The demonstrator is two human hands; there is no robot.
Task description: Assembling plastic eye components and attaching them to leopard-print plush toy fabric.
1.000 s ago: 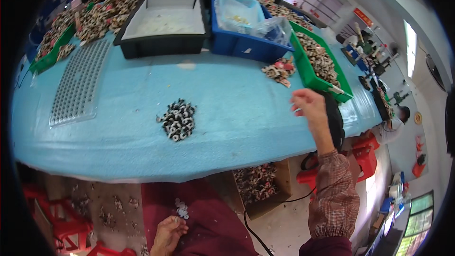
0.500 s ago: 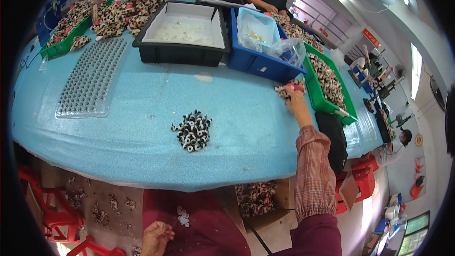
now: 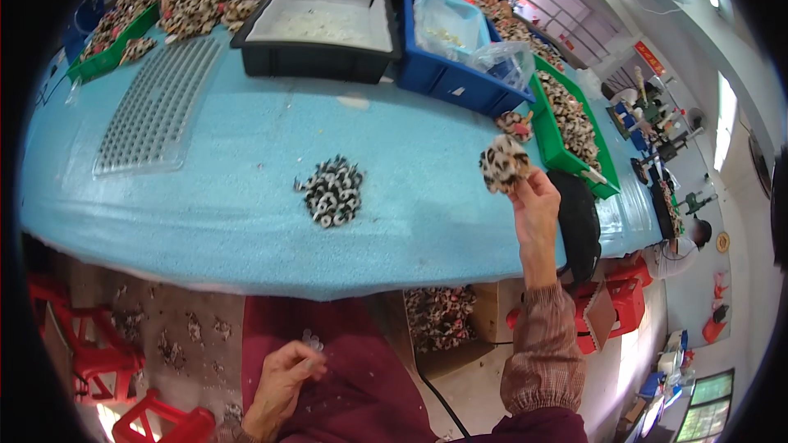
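Note:
My right hand [image 3: 538, 209] pinches a spotted plush piece [image 3: 502, 166], cream with dark patches, and holds it up over the right part of the table. Behind it, a second spotted piece with some pink [image 3: 515, 125] lies by the green tray. My left hand [image 3: 283, 377] hovers above my dark red lap, its fingers curled together; whether anything small sits between them is hidden. Just beyond those fingers, several clear plastic discs [image 3: 310, 336] rest on the cloth. A heap of small black-and-white ring-shaped parts [image 3: 332, 193] lies on the blue tabletop [image 3: 410, 221].
A black bin [image 3: 320, 64] and a blue bin [image 3: 460, 86] stand at the back. Green trays [image 3: 603, 189] of plush pieces flank them. A clear pocketed tray [image 3: 156, 107] lies left. Below the edge are a cardboard box [image 3: 488, 312] and red stools [image 3: 107, 357]. Co-workers sit opposite.
My right hand has lifted a spotted plush piece off the table and drawn it toward me; another stays behind. My left hand has moved up and right toward the discs. The view has tilted down.

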